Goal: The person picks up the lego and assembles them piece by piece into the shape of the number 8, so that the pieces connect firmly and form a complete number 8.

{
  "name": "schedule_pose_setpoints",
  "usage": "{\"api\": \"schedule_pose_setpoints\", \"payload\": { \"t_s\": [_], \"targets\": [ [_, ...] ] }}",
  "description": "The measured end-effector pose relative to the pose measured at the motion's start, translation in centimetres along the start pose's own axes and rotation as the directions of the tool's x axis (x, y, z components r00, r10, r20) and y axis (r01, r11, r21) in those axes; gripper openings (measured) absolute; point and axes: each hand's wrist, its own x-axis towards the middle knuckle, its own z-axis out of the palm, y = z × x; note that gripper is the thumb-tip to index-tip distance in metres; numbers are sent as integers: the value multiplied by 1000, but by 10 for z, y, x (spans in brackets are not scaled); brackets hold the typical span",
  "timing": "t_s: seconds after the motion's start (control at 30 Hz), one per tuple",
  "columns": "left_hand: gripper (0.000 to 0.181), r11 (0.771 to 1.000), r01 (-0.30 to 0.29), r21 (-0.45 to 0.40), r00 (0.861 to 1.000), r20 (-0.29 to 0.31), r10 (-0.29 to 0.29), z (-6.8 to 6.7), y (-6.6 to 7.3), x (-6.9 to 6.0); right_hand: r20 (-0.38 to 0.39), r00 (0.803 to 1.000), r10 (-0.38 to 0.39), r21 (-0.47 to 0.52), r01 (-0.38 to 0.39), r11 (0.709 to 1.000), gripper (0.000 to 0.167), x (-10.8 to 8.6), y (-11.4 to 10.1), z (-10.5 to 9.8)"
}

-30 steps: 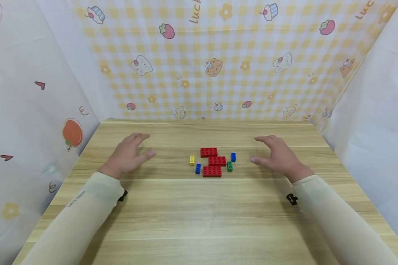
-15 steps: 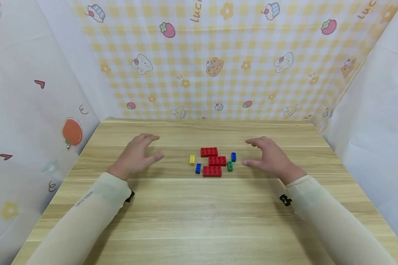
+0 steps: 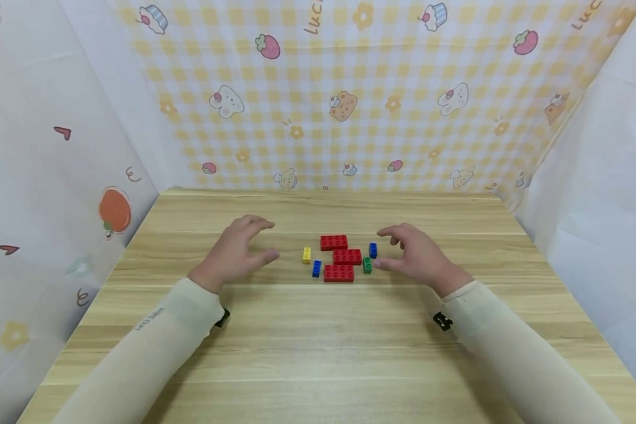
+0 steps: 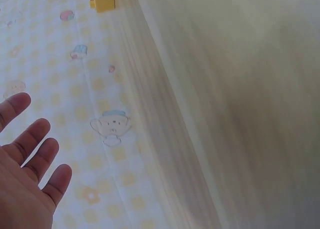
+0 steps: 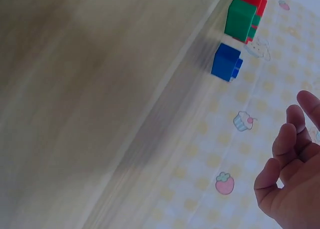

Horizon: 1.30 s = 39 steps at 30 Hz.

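Three red toy bricks lie mid-table in the head view: a back one (image 3: 334, 242), a middle one (image 3: 347, 257) and a front one (image 3: 338, 273). Left of them are a small yellow brick (image 3: 307, 255) and a small blue brick (image 3: 316, 268). On their right sit a green brick (image 3: 367, 265) and a second blue brick (image 3: 373, 250). My left hand (image 3: 238, 250), fingers apart and holding nothing, is nearest the yellow brick. My right hand (image 3: 416, 256) holds nothing; its fingertips are close to the green and right blue bricks, and contact cannot be made out.
The wooden table (image 3: 318, 353) stretches in front of the bricks towards me. A yellow checked cloth (image 3: 318, 118) hangs behind the table's far edge. White cloths hang at the left (image 3: 58, 206) and right (image 3: 588, 176) sides.
Both hands have moved inward towards the bricks, the left hand to the right and the right hand to the left. The bricks have stayed in place.
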Motion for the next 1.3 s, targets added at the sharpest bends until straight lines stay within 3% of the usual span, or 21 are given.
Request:
{"api": "schedule_pose_setpoints", "payload": {
  "t_s": [0.23,0.5,0.9,1.3],
  "targets": [
    [68,999,-38,6,999,10,38,8,12,3,30,999,18,4,-18,1000,66,2,-7,7],
    [68,999,-42,6,999,32,42,13,22,5,61,998,0,-15,1,1000,63,6,-16,12],
    [69,999,-29,16,995,97,27,24,31,8,133,991,28,-32,-24,999,46,15,-27,20],
    [68,999,-38,29,993,113,34,32,35,13,177,984,28,-75,-14,997,38,22,-33,30]
  ]
}}
